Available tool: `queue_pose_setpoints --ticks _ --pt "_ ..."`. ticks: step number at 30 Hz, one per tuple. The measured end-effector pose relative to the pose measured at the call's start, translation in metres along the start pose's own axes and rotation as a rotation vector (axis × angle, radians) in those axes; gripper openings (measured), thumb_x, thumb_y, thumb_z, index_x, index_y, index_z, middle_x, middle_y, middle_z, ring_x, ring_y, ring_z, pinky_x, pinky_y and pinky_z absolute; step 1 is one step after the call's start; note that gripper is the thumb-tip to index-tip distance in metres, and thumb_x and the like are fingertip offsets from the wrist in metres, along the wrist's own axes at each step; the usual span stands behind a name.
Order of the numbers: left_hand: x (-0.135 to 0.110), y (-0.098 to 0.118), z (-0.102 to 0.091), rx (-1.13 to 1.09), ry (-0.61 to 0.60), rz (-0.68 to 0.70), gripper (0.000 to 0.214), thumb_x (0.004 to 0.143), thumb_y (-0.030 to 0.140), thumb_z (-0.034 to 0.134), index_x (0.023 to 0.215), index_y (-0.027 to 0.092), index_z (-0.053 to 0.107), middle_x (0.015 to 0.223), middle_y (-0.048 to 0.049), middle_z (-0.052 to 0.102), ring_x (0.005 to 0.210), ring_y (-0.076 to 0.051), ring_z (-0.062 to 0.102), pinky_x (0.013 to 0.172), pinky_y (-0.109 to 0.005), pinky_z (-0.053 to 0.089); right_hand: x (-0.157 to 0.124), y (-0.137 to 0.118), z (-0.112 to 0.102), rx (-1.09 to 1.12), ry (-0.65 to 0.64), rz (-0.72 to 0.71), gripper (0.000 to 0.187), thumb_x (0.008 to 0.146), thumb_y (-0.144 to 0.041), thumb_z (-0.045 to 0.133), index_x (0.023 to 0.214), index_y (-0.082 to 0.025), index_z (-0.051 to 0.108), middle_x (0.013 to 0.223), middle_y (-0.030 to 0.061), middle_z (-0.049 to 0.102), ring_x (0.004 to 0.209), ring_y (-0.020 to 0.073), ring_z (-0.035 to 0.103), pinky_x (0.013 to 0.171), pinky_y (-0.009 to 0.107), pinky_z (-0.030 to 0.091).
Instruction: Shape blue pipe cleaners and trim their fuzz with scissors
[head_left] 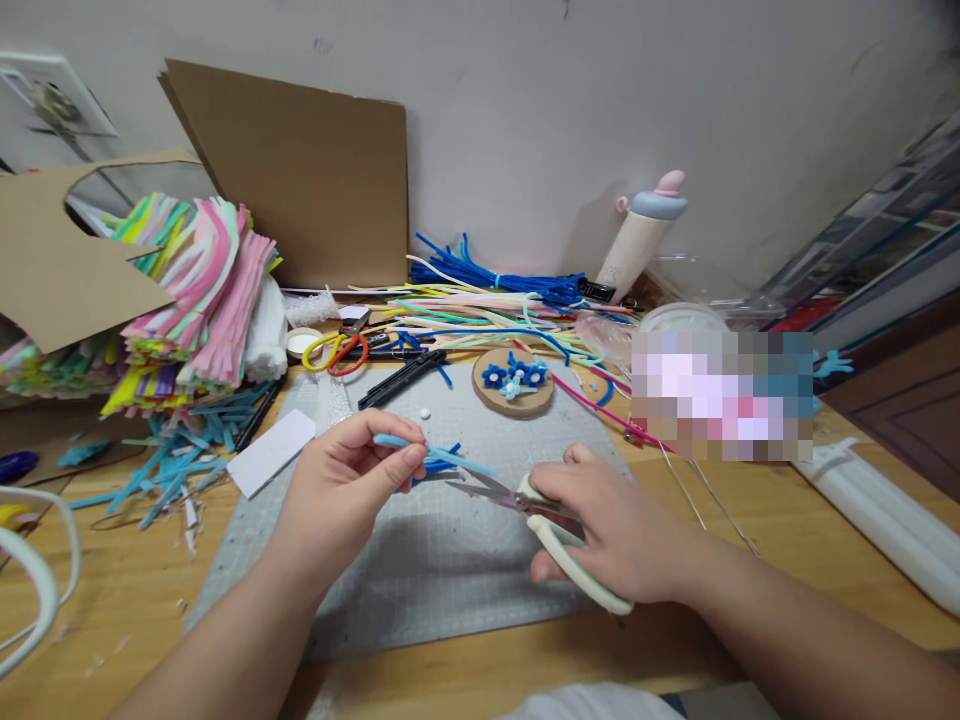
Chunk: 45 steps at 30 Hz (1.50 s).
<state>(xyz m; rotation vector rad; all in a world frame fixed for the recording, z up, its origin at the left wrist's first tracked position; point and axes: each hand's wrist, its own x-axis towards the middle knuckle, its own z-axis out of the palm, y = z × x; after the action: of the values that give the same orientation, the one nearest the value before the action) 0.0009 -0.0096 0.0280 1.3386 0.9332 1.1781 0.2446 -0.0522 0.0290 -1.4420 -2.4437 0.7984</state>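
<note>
Between the thumb and fingers of my left hand (pixel 367 465) is a light blue pipe cleaner (pixel 461 460), its free end pointing right. My right hand (pixel 600 520) grips scissors (pixel 559 545) with pale handles, their blades parted and their tips close to the pipe cleaner. I cannot tell whether the blades touch it. Dark blue pipe cleaner pieces (pixel 442 467) show just behind my left fingertips. Both hands are above a grey cutting mat (pixel 450 590). Beyond them, a round brown disc (pixel 487 400) bears several small blue flowers (pixel 514 374).
Pipe cleaner bundles (pixel 217 290) and light blue scraps (pixel 176 450) lie at left. Yellow-and-red scissors (pixel 335 352), black tweezers-like tools (pixel 401 378) and a dark blue bundle (pixel 495 280) are farther back. A white bottle (pixel 637 245) leans by the wall; a white roll (pixel 885 520) lies right.
</note>
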Motion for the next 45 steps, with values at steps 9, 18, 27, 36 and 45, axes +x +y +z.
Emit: queue_pose_setpoints --ticks 9,18,27,36,45 --pt "0.0008 -0.0006 -0.0019 0.020 0.024 -0.016 0.007 0.073 0.023 0.069 0.077 0.021 0.065 0.077 0.0018 0.064 0.056 -0.007 0.054 0.051 -0.019 0.044 -0.0026 0.0043 0.0007 -0.022 0.022 0.041 0.043 0.073 -0.059 0.060 0.071 -0.019 0.045 0.072 -0.0001 0.053 0.071 0.0172 0.041 0.062 0.027 0.025" --pt "0.0002 0.0033 0.0011 0.029 0.013 -0.027 0.006 0.072 0.022 0.070 0.075 0.020 0.065 0.076 0.0012 0.064 0.055 -0.007 0.053 0.050 -0.019 0.044 -0.0012 0.0029 -0.0008 -0.030 0.024 0.021 0.046 0.072 -0.063 0.058 0.071 -0.019 0.044 0.071 -0.0004 0.053 0.070 0.0168 0.041 0.063 0.027 0.026" --pt "0.0000 0.0042 -0.0012 0.061 0.020 -0.028 0.007 0.071 0.024 0.070 0.076 0.021 0.066 0.072 0.0013 0.064 0.055 -0.008 0.053 0.050 -0.019 0.043 -0.0010 0.0031 -0.0013 -0.036 0.015 0.033 0.046 0.073 -0.063 0.058 0.071 -0.019 0.044 0.071 0.0000 0.053 0.071 0.0172 0.042 0.063 0.027 0.027" --pt "0.0011 0.0049 0.0019 0.061 -0.009 -0.025 0.006 0.072 0.022 0.070 0.076 0.021 0.066 0.073 0.0012 0.064 0.055 -0.007 0.052 0.051 -0.018 0.043 -0.0002 0.0034 -0.0011 -0.039 0.012 0.036 0.045 0.073 -0.062 0.058 0.070 -0.019 0.044 0.070 -0.0001 0.053 0.070 0.0173 0.042 0.062 0.027 0.026" --pt "0.0014 0.0049 -0.0028 0.089 0.034 -0.006 0.008 0.071 0.023 0.071 0.077 0.021 0.066 0.075 0.0008 0.065 0.054 -0.007 0.053 0.050 -0.019 0.044 -0.0014 0.0040 -0.0014 -0.044 0.003 0.035 0.045 0.073 -0.062 0.058 0.070 -0.019 0.045 0.071 0.0003 0.053 0.071 0.0173 0.043 0.063 0.027 0.027"
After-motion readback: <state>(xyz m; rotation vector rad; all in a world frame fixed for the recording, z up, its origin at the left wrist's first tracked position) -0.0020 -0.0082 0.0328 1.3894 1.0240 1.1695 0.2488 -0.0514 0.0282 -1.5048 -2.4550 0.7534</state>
